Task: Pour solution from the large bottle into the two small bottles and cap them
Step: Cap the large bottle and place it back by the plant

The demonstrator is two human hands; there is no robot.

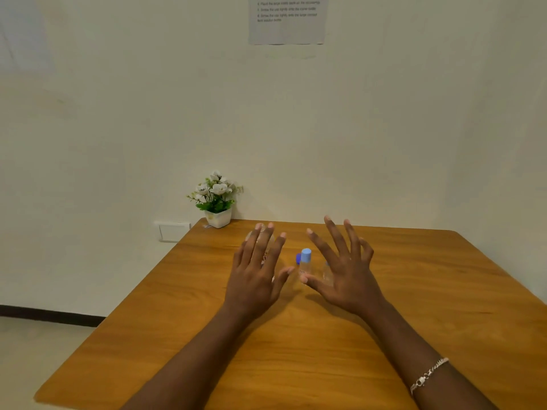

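Note:
Both hands hover over the middle of the wooden table, fingers spread, holding nothing. My left hand covers most of the large clear bottle, of which only parts show between the fingers. Between the hands stands a small clear bottle with a light blue cap on it. A darker blue cap lies just behind it to the left. My right hand hides most of the second small clear bottle, seen at its thumb side.
A small white pot of white artificial flowers stands at the table's far left corner against the wall. A printed sheet hangs on the wall above. A wall switch plate sits left of the table.

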